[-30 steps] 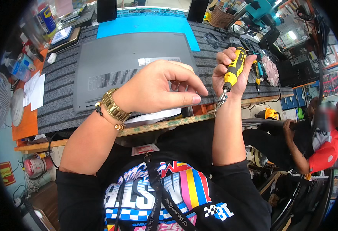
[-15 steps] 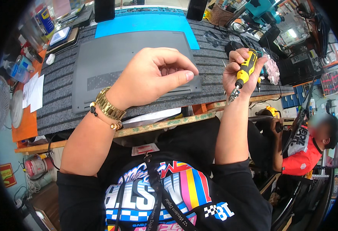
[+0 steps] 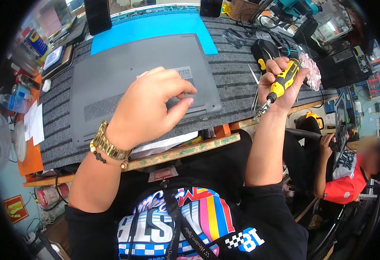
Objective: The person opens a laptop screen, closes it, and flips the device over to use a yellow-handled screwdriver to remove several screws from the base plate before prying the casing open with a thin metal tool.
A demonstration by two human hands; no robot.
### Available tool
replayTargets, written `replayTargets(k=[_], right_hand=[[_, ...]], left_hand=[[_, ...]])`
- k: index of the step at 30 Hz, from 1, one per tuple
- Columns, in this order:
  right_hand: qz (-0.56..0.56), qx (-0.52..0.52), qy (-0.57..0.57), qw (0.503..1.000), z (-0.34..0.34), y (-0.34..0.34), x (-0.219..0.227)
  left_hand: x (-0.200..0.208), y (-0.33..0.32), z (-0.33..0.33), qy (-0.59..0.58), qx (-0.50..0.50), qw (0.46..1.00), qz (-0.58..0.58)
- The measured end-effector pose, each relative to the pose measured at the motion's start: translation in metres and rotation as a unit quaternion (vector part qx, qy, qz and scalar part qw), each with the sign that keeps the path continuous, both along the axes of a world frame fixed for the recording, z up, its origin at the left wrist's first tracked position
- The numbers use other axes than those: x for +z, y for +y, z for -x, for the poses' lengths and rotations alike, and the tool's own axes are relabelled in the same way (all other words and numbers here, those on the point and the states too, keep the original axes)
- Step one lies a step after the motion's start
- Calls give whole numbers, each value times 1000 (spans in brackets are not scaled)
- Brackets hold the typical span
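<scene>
A grey laptop (image 3: pixel 125 73) lies bottom-up on a dark ribbed mat (image 3: pixel 233 73). My left hand (image 3: pixel 151 106), with a gold watch on the wrist, hovers over the laptop's near right corner, thumb and forefinger pinched together; whether something tiny sits between them is too small to tell. My right hand (image 3: pixel 281 84) is raised at the bench's right edge, gripping a yellow and black screwdriver (image 3: pixel 279 86) with its tip pointing down and left, off the laptop.
A blue mat (image 3: pixel 155 28) lies behind the laptop. Tweezers (image 3: pixel 256 82), a black mouse (image 3: pixel 263 50) and tools sit at the right. Bottles, papers and a fan crowd the left. A seated person in a red shirt (image 3: pixel 350 173) is at lower right.
My left hand has risen off the laptop edge and moved back over the corner with fingers pinched. My right hand with the screwdriver has lifted and shifted right, away from the laptop.
</scene>
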State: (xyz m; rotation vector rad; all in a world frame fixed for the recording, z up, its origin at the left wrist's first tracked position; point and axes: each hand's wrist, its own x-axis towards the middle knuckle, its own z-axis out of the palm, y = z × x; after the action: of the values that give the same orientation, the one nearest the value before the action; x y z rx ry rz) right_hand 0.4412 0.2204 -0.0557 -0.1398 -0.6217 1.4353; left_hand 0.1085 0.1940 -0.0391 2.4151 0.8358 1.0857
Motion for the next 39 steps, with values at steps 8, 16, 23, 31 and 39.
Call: replayTargets(k=[8, 16, 23, 31, 39], right_hand=[[9, -99, -75, 992, -4, 16, 1], [40, -201, -105, 973, 21, 13, 9], [-23, -392, -210, 895, 35, 11, 15], [-64, -518, -274, 807, 38, 9, 15], [-222, -476, -337, 782, 32, 24, 18]], left_hand=[[4, 3, -2, 59, 11, 998, 16], [4, 5, -5, 55, 9, 997, 62], [4, 6, -5, 48, 33, 997, 59], [7, 5, -5, 69, 31, 996, 47], [6, 2, -6, 81, 10, 996, 47]])
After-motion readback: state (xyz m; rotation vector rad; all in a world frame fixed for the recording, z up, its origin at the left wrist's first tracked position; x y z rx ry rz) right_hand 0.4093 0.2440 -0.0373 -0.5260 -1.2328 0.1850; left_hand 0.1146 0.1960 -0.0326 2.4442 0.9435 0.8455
